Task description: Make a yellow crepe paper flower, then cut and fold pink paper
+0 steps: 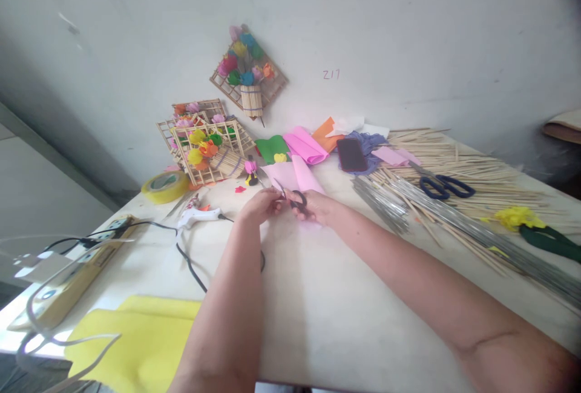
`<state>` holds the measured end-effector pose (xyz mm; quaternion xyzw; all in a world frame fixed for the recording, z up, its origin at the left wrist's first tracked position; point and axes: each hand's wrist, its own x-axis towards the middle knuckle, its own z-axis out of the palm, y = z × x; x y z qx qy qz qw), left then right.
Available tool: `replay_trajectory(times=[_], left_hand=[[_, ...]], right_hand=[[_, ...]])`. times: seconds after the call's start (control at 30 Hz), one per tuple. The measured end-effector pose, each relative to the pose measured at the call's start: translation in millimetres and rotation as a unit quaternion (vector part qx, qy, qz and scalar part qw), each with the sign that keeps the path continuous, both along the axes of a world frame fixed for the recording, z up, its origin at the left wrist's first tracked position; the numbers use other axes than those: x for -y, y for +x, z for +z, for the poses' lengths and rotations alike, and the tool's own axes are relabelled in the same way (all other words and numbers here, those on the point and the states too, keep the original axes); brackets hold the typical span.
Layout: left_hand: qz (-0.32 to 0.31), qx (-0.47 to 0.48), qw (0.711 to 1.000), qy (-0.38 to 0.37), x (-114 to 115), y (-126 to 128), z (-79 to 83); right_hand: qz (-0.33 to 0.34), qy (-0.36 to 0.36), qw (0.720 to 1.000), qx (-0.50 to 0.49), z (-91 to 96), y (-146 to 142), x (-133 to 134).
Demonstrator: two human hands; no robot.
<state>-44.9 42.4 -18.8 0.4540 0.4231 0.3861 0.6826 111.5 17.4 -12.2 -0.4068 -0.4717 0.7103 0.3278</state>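
In the middle of the table my right hand [313,207] grips a small pair of scissors [298,200] with dark handles, its blades pointing away and to the left. Close against it, my left hand [262,205] has its fingers pinched together near the blades. What they hold is too small to make out. Light pink paper [284,175] lies just beyond both hands. A dark small bottle with a pink flower-like piece [250,168] and a red scrap [240,189] are to the left of it.
Stick frames with paper flowers [209,145] and yellow tape [166,187] stand left, near a white glue gun [200,217] and power strip [77,278]. Yellow sheet [136,338] lies in front. Right are a phone [351,155], wires [384,202], large scissors [447,187], sticks [481,166].
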Motion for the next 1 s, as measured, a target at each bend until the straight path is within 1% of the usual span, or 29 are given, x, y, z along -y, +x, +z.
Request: replay_trajectory(times=[0.13,0.23,0.47,0.57,0.67,0.8,1.0], left_hand=[[0.006,-0.01,1.0,-0.002,1.5,0.7,1.9],[0.0,-0.008,1.0,-0.002,2.0,0.6,2.6],[-0.018,0.009,1.0,0.005,0.8,-0.7,0.8],[-0.014,0.007,1.0,0.005,0.3,-1.1,-0.1],[-0.007,0.003,1.0,0.004,0.7,-1.4,0.2],[0.0,-0.004,1.0,0.002,2.1,-1.0,1.8],[-0.023,0.007,1.0,0.009,2.4,0.0,1.4]], right_hand=[[-0.01,0.011,1.0,-0.007,-3.9,-1.9,-0.3],[-0.01,0.017,1.0,0.003,-5.1,-2.2,-1.9],[0.003,0.017,1.0,0.019,0.3,-3.1,-6.4],[-0.007,0.014,1.0,0.019,0.4,-5.5,-6.6],[-0.025,0.016,1.0,-0.003,-2.9,-7.7,-7.1],[-0.03,0.036,0.999,-0.012,-7.5,-8.4,-8.8],[-0.035,0.045,0.998,0.002,-5.9,-8.7,-8.8]])
